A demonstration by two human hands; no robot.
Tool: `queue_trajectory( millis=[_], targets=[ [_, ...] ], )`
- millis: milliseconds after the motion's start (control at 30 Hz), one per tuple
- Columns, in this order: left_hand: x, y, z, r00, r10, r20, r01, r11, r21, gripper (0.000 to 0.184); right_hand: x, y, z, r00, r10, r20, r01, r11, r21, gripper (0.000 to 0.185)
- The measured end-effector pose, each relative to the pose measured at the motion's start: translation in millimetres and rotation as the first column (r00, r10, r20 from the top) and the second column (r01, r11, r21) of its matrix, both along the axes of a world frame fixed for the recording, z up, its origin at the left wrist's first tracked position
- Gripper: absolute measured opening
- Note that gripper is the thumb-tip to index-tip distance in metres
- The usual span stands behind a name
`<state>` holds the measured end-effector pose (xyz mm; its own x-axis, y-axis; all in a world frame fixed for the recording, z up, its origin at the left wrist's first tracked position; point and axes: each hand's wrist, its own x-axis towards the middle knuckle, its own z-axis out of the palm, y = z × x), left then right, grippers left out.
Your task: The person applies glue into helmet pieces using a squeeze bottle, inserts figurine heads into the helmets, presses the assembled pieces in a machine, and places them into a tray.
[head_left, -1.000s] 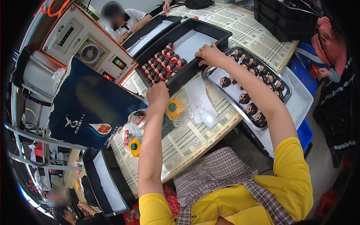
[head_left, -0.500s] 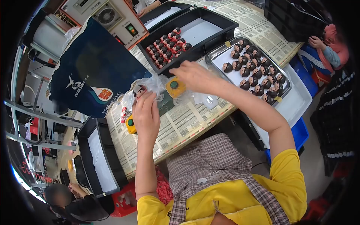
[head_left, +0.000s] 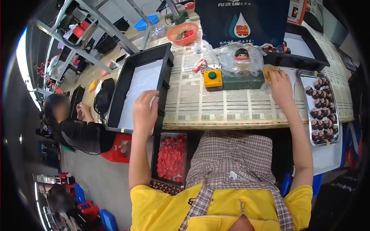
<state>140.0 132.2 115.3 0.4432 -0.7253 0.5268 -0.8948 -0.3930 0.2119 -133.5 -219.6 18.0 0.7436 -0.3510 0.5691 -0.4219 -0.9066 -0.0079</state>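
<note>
My left hand [head_left: 145,109] is closed beside the right wall of a black tray [head_left: 166,73] lined with white paper. Something pale shows at its fingers, too small to make out. My right hand [head_left: 281,85] curls its fingers over the right yellow push-button box [head_left: 267,72], hiding most of it. Between my hands, a doll head [head_left: 242,55] with dark hair and a red band underneath sits in clear plastic film [head_left: 227,63] on a green block [head_left: 243,82]. To the block's left stands another yellow push-button box [head_left: 213,79], its green button up.
A metal tray [head_left: 303,82] of dark-haired doll heads lies at right. Behind the block stand a dark blue panel [head_left: 216,23] and a black bin [head_left: 322,61]. An orange basket [head_left: 170,35] sits at the back. Red pieces [head_left: 171,158] fill a tray below the table edge. A co-worker [head_left: 81,131] sits at left.
The view has swung left. My left hand has left the doll head and moved to the black tray. My right hand has come down onto the right push-button box.
</note>
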Motion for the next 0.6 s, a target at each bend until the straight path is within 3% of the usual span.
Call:
queue_trajectory(
  millis=[100,167,300,333,400,433,467,500,533,600],
  targets=[
    [81.3,24.7,-2.3,0.976,0.095,-0.197,-0.075,0.991,0.109,0.019,-11.3,20.4,12.0,0.997,0.001,0.078,-0.013,0.989,0.147,0.048],
    [128.0,29.6,-12.3,0.932,0.219,-0.288,-0.133,0.948,0.289,0.021,-22.5,37.5,9.9,0.986,0.008,0.169,-0.042,0.979,0.200,0.050],
    [152.1,18.7,-29.8,0.898,0.074,-0.434,0.199,0.811,0.550,0.036,-53.3,66.7,-4.3,0.958,-0.091,0.272,0.012,0.960,0.280,0.049],
    [148.9,12.1,-35.9,0.775,0.150,-0.614,0.264,0.806,0.530,0.043,-68.6,72.2,-8.6,0.946,-0.173,0.275,0.087,0.950,0.299,0.049],
    [143.2,-0.3,-49.6,0.806,0.125,-0.579,0.329,0.719,0.612,0.041,-88.8,79.1,-13.5,0.907,-0.282,0.311,0.171,0.925,0.340,0.046],
    [149.6,4.6,-66.0,0.830,-0.036,-0.556,0.381,0.765,0.519,0.036,-95.2,79.5,-17.2,0.885,-0.312,0.345,0.196,0.923,0.330,0.042],
    [193.9,15.8,-104.6,0.786,-0.084,-0.612,0.445,0.765,0.466,0.029,-100.7,78.6,-23.6,0.869,-0.353,0.347,0.227,0.906,0.356,0.040],
    [148.2,-1.8,-65.8,0.788,-0.021,-0.615,0.434,0.727,0.532,0.026,-104.6,76.2,-30.9,0.871,-0.380,0.310,0.282,0.906,0.317,0.039],
    [167.1,3.1,-84.8,0.862,-0.118,-0.493,0.413,0.729,0.546,0.025,-107.2,76.0,-30.1,0.871,-0.369,0.324,0.262,0.907,0.329,0.040],
    [195.7,6.1,-91.0,0.886,-0.161,-0.434,0.412,0.702,0.581,0.034,-106.8,68.4,-39.3,0.859,-0.382,0.342,0.286,0.910,0.298,0.043]
  ],
)
